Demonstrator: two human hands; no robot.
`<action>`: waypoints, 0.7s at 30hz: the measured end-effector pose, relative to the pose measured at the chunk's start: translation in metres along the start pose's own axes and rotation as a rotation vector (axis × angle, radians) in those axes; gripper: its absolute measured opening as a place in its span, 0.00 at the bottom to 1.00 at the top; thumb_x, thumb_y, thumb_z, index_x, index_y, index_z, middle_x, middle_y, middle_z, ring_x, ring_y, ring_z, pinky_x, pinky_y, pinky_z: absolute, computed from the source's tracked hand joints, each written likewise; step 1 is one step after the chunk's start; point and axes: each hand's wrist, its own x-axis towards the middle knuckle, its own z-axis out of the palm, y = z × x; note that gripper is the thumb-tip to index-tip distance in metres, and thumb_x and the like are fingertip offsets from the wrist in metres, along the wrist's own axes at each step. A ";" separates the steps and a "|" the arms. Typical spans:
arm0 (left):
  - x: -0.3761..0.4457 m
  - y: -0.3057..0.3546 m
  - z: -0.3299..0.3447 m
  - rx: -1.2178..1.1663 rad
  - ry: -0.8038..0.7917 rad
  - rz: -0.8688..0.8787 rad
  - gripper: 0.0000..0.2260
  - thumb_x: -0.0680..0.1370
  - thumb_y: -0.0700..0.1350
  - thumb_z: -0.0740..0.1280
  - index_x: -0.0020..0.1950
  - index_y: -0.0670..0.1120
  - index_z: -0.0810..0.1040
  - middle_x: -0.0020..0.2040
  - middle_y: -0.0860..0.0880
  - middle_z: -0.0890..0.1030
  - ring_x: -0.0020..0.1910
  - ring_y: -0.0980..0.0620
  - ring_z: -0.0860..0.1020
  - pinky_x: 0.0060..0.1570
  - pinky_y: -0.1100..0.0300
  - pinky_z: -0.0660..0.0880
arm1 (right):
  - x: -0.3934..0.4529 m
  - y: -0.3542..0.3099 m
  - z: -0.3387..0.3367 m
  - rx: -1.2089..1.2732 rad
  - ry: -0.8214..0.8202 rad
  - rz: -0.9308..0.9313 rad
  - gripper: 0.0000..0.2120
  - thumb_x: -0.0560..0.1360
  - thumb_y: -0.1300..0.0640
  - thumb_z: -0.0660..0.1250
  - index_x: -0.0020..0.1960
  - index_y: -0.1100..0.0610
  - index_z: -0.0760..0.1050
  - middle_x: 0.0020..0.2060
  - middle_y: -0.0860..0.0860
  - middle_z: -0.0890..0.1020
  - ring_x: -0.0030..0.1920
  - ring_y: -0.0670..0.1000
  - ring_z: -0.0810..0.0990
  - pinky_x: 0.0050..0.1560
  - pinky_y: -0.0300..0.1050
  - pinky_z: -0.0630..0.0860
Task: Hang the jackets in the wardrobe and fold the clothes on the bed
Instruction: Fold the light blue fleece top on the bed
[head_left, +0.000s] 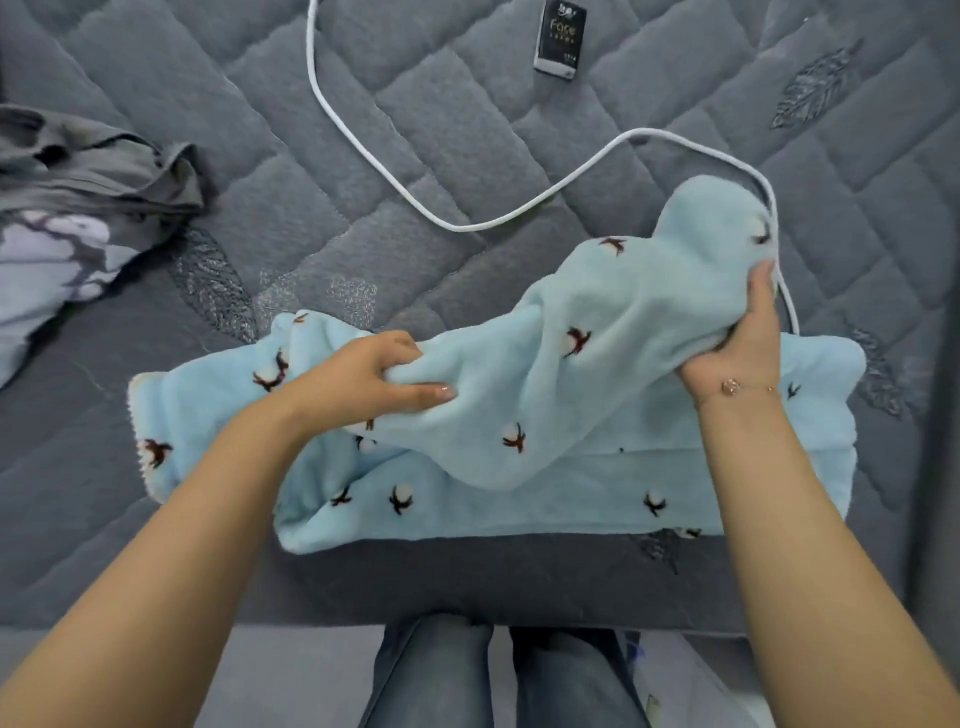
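A light blue fleece garment (550, 467) with a small brown and white flower print lies across the near edge of the grey quilted bed (363, 171). My left hand (369, 376) grips a bunched fold of it near the middle. My right hand (743, 343) grips another fold at the right, lifted a little off the bed. The cloth between my hands is raised and creased, while the lower layer lies flat. A heap of grey and pale lilac clothes (78, 208) sits at the left edge of the bed.
A white cable (498, 218) loops over the mattress behind the blue garment and runs under its right end. A black label (563, 39) lies at the far middle of the bed. My legs in jeans (498, 675) stand at the bed's near edge.
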 end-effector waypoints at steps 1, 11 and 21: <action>-0.004 0.001 -0.004 -0.048 -0.074 -0.014 0.18 0.68 0.64 0.74 0.37 0.49 0.81 0.43 0.52 0.79 0.43 0.55 0.78 0.47 0.59 0.73 | -0.012 -0.005 -0.012 0.025 -0.011 -0.062 0.23 0.81 0.44 0.59 0.69 0.57 0.73 0.63 0.56 0.79 0.63 0.57 0.78 0.63 0.54 0.75; 0.043 -0.007 0.004 0.669 -0.053 -0.228 0.17 0.75 0.61 0.68 0.40 0.48 0.74 0.36 0.53 0.74 0.43 0.48 0.75 0.39 0.55 0.68 | -0.050 0.011 -0.167 -0.002 0.460 0.038 0.18 0.82 0.56 0.57 0.72 0.55 0.68 0.69 0.52 0.74 0.69 0.53 0.73 0.70 0.52 0.67; 0.033 -0.029 -0.029 0.781 0.099 -0.199 0.08 0.78 0.55 0.68 0.52 0.53 0.78 0.51 0.51 0.78 0.59 0.44 0.74 0.57 0.51 0.64 | -0.056 0.066 -0.141 -1.062 0.622 -0.671 0.29 0.75 0.63 0.69 0.73 0.61 0.64 0.75 0.55 0.56 0.75 0.53 0.56 0.74 0.47 0.59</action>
